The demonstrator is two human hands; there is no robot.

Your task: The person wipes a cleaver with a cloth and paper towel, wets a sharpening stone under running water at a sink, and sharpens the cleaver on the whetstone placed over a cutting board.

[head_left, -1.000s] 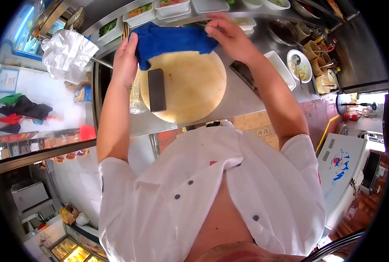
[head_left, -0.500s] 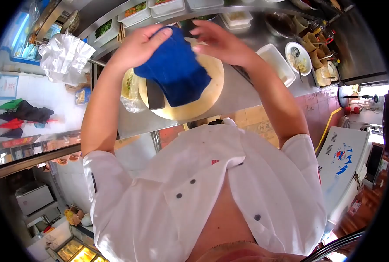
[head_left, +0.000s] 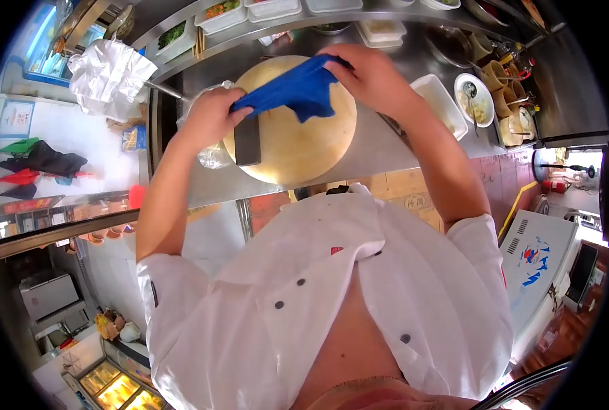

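A blue cloth (head_left: 287, 90) is stretched between my two hands above a round cutting board (head_left: 304, 147). My left hand (head_left: 215, 115) grips its left end, fingers closed. Its right end is pinched in my right hand (head_left: 360, 74), which is farther from my body. The cloth's middle hangs down in folds. A dark cleaver blade (head_left: 247, 142) lies on the board's left part, its upper end near my left hand. Clear plastic wrap (head_left: 214, 156) sits beside the board on the left, partly hidden by my left forearm.
To the right are a white tray (head_left: 439, 102), a white bowl with a spoon (head_left: 482, 109) and brown containers (head_left: 499, 76). Food tubs (head_left: 219, 19) line the shelf at the back. Crumpled foil (head_left: 106, 78) covers something at the left.
The blue cloth has gone from hanging open over the board to being stretched sideways farther up. My right hand has taken hold of its right end. My left hand has moved lower.
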